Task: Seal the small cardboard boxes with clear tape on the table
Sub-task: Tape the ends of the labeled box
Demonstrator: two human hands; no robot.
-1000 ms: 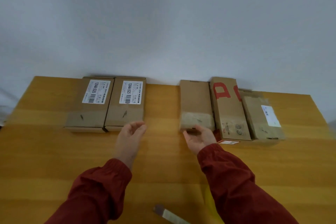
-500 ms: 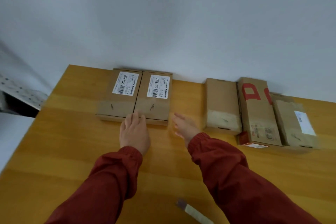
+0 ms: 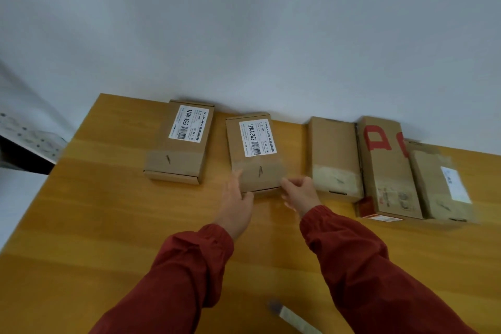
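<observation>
Several small cardboard boxes stand in a row along the far edge of the wooden table (image 3: 108,225). The second labelled box (image 3: 254,154) is slanted and drawn away from the leftmost labelled box (image 3: 179,144). My left hand (image 3: 235,206) grips its near left corner. My right hand (image 3: 301,192) grips its near right corner, fingers curled on the edge. Further right are a plain taped box (image 3: 333,154), a box with red markings (image 3: 385,163) and a box with a pale label (image 3: 439,184). No tape roll shows.
A pale strip with a dark tip (image 3: 292,317) lies at the table's near edge between my sleeves. A white wall rises right behind the boxes. The table's left edge drops off beside a patterned object (image 3: 29,138).
Both hands moved from the plain box leftward to the second labelled box and took hold of it. That box has shifted right and turned, away from its neighbour.
</observation>
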